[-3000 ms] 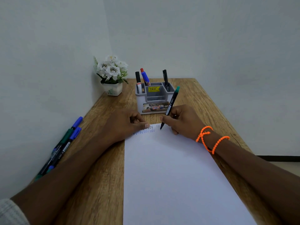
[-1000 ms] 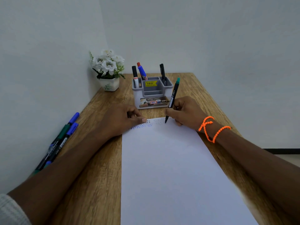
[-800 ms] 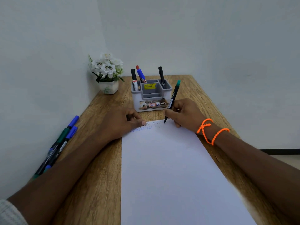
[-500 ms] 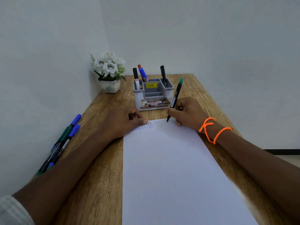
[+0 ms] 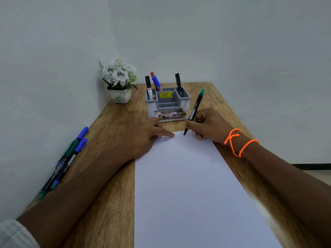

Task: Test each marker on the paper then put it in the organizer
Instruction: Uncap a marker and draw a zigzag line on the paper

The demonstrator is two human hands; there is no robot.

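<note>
- A white pot (image 5: pixel 121 97) of white flowers (image 5: pixel 119 73) stood in the far left corner of my wooden desk (image 5: pixel 109 203), close against the wall (image 5: pixel 50 68).
- Two orange bead bracelets (image 5: pixel 239 143) circled my wrist.
- A pale knitted cuff (image 5: pixel 16 235) showed at the bottom left edge.

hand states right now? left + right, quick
Left hand: open, index finger extended, pressing the paper near its top edge.
Right hand: grips the green-capped marker, tip on the paper.
</note>
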